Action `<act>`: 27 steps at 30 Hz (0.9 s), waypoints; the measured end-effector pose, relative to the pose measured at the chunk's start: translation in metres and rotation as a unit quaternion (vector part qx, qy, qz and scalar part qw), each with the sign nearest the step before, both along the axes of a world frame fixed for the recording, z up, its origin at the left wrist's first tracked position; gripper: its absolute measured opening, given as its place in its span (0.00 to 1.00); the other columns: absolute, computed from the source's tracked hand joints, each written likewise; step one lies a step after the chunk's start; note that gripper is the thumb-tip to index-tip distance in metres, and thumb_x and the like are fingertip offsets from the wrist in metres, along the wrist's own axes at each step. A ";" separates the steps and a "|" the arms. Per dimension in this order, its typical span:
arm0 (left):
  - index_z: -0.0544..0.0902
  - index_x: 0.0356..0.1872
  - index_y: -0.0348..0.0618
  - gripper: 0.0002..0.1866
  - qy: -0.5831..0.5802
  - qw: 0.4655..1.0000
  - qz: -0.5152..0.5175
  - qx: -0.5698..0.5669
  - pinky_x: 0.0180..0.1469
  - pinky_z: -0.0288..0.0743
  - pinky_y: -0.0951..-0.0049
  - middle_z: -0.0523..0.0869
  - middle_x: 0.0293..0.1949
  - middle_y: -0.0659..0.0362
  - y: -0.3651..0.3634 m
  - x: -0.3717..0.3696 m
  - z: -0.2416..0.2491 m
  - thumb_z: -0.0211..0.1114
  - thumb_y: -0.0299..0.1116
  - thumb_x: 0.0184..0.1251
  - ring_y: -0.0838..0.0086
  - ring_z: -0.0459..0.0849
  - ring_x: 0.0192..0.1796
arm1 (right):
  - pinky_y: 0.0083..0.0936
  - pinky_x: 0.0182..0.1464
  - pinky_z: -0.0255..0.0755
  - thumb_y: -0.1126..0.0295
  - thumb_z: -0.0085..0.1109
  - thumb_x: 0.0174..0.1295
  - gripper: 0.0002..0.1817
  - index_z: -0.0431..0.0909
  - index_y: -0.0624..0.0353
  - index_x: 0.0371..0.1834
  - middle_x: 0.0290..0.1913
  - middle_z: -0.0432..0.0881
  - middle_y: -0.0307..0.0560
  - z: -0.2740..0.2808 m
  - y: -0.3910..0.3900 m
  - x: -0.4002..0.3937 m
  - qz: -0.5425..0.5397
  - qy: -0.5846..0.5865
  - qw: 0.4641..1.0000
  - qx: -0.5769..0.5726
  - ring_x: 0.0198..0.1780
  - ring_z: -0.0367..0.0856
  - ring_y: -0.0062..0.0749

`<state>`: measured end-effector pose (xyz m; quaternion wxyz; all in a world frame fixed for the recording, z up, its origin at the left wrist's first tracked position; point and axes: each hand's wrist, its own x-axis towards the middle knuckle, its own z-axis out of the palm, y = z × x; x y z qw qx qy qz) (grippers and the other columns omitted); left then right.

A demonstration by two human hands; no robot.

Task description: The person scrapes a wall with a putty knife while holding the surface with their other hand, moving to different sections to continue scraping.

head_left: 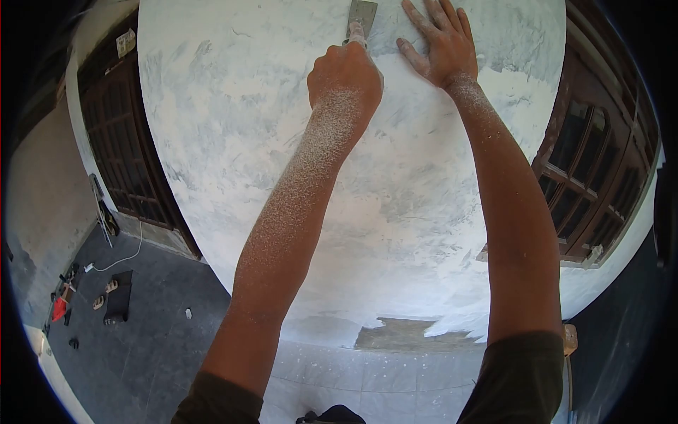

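Note:
My left hand (346, 78) is closed around the handle of a putty knife (363, 11), its index finger stretched along the tool toward the blade. The blade is against the upper part of a white, patchily plastered wall (395, 177). To the right, my right hand (446, 46) lies on the same wall with its fingers spread, holding nothing. Pale dust coats my left forearm and the fingers of both hands. Grey streaks and smears show across the wall, and a bare grey-brown patch (417, 335) is exposed near its foot.
A brown door (116, 134) stands at left, and a brown paned window (583, 166) at right. On the dark floor (162, 346) lie sandals (99, 302), a black mat (119, 297), a white cable (123, 262) and a red object (59, 309). Pale tiles (388, 371) run below the wall.

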<state>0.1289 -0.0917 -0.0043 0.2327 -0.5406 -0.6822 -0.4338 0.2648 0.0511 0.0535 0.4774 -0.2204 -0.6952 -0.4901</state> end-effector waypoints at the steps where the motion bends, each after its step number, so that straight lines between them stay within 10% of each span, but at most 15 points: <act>1: 0.78 0.63 0.36 0.20 -0.013 1.000 0.000 -0.018 0.48 0.87 0.60 0.88 0.42 0.46 -0.001 0.001 -0.002 0.57 0.31 0.73 0.57 0.90 0.48 | 0.48 0.82 0.39 0.48 0.57 0.64 0.38 0.64 0.48 0.77 0.83 0.50 0.53 0.000 0.000 0.000 0.001 0.000 1.000 0.000 0.83 0.44 0.51; 17: 0.74 0.69 0.40 0.25 -0.007 0.999 -0.011 0.038 0.49 0.85 0.53 0.88 0.41 0.42 0.005 -0.002 -0.007 0.56 0.36 0.72 0.50 0.90 0.46 | 0.48 0.81 0.40 0.48 0.58 0.63 0.38 0.66 0.49 0.76 0.82 0.52 0.54 0.001 -0.001 0.001 0.015 0.001 1.000 0.003 0.83 0.46 0.52; 27: 0.84 0.52 0.32 0.15 -0.010 1.000 -0.012 0.007 0.49 0.86 0.59 0.89 0.42 0.45 -0.001 -0.001 -0.004 0.59 0.30 0.70 0.56 0.90 0.48 | 0.49 0.81 0.40 0.49 0.59 0.63 0.38 0.65 0.49 0.76 0.82 0.51 0.54 0.000 -0.001 0.001 0.012 -0.002 1.000 -0.007 0.83 0.46 0.52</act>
